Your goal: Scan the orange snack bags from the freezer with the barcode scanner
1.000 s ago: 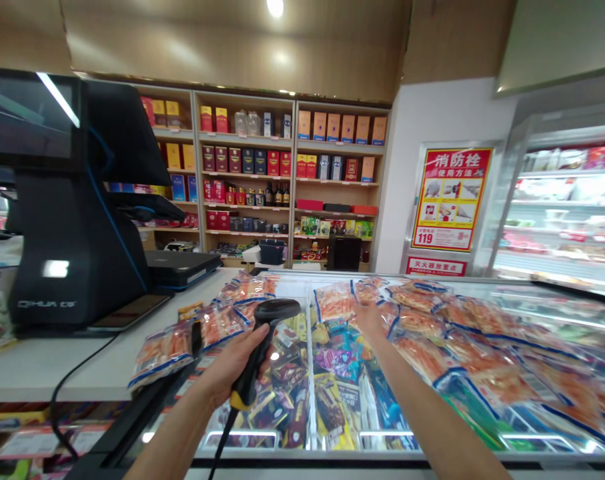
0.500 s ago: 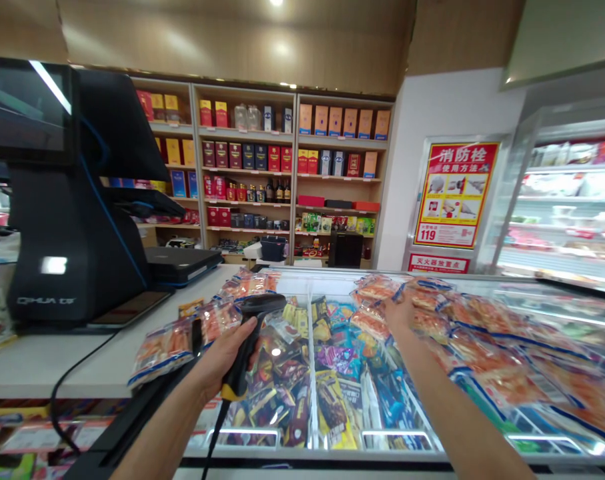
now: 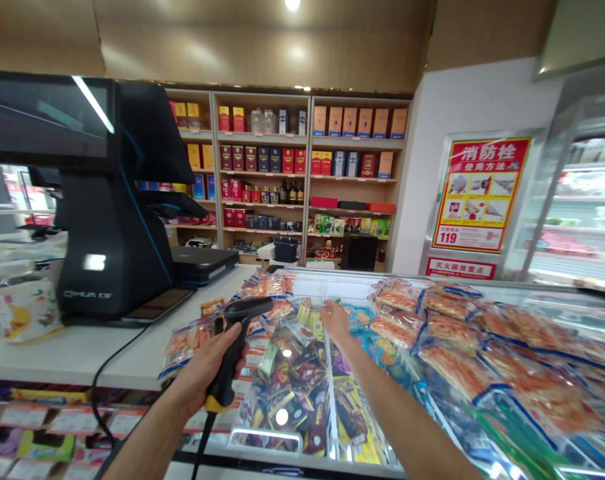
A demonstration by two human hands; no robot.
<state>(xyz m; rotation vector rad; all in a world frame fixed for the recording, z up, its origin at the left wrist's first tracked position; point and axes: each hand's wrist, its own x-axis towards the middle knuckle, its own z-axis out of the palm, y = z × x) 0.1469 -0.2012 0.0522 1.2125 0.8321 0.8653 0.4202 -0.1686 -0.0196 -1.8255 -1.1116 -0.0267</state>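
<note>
My left hand (image 3: 202, 370) is closed around the handle of a black and yellow barcode scanner (image 3: 227, 373), its head tipped to the right and its cable hanging down. Beyond the scanner, packs of reddish food in clear, blue-edged plastic (image 3: 189, 341) lie at the counter's edge and on the freezer. My right hand (image 3: 335, 320) reaches over the freezer's glass top, fingers pointing forward and slightly bent, with nothing visible in them. To its right, more of the same packs (image 3: 397, 327) lie on the glass in a spread pile.
Below the glass, the chest freezer holds colourful wrapped packets (image 3: 292, 393). At left, a black checkout terminal (image 3: 117, 227) stands on the white counter (image 3: 82, 357). A white printed pouch (image 3: 25, 310) is beside it. Shelves with boxes and bottles (image 3: 262, 160) line the back wall.
My right hand has moved left, away from the packs on the right and toward the freezer's middle. The scanner has shifted slightly left. The view has turned a little left.
</note>
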